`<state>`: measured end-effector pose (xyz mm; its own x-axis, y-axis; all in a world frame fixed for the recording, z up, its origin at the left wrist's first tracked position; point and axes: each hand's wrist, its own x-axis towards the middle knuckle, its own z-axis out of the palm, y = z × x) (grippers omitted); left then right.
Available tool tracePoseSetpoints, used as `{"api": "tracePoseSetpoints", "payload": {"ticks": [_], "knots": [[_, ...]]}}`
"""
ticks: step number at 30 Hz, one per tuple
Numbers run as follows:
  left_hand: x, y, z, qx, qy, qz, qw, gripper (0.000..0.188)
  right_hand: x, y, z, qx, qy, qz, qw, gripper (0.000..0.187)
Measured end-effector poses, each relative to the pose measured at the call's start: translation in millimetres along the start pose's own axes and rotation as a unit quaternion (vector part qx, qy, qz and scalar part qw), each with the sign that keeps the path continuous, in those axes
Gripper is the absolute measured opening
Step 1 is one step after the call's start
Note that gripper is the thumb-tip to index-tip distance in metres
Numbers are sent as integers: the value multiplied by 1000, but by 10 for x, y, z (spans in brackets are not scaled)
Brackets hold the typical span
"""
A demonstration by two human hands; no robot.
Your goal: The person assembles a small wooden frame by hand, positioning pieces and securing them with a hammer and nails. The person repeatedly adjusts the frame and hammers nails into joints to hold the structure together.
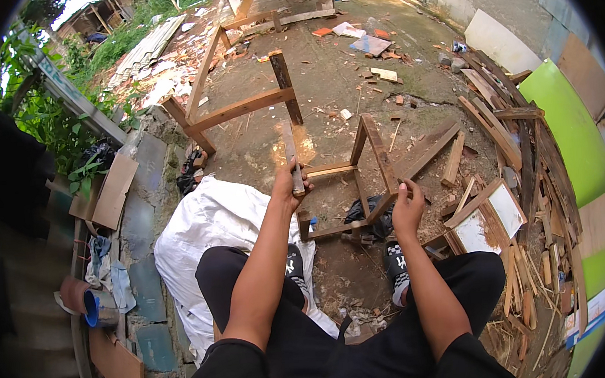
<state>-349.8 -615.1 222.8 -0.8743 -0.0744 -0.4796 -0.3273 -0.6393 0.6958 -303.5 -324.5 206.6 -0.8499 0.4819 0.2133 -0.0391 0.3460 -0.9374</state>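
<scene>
A small open frame of brown wooden battens (377, 156) stands tilted in front of my knees. My left hand (290, 186) is closed round its left upright, a flat batten whose top end rises above my fist. At the right corner, my right hand (408, 205) is pinched closed at the near end of the frame's right-hand batten; the fingertips partly hide the contact. Crosspieces run between the two sides, and a lower rail (334, 231) lies just above the ground. Beneath the frame is a black plastic bag (376, 215).
A larger wooden frame (239, 109) stands ahead on the left. White sheeting (209, 218) lies by my left leg. To the right are scrap planks (490, 131), a white-faced wooden piece (486, 221) and green boards (549, 120). Sawdust (304, 148) and wood bits litter the ground.
</scene>
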Motion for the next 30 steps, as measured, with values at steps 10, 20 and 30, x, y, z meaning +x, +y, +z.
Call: {"api": "tracePoseSetpoints", "payload": {"ticks": [10,20,30], "knots": [[-92,-15,47,-59,-46,-50,996,34,-221,-879,311,82,-305,-123,941,17],[-64,245,-83,318,39,-19,947,32,-489,-799,861,41,-420,-2,907,25],[-62,357,-204,381,29,14,924,37,-360,-668,921,43,-409,50,910,26]]}}
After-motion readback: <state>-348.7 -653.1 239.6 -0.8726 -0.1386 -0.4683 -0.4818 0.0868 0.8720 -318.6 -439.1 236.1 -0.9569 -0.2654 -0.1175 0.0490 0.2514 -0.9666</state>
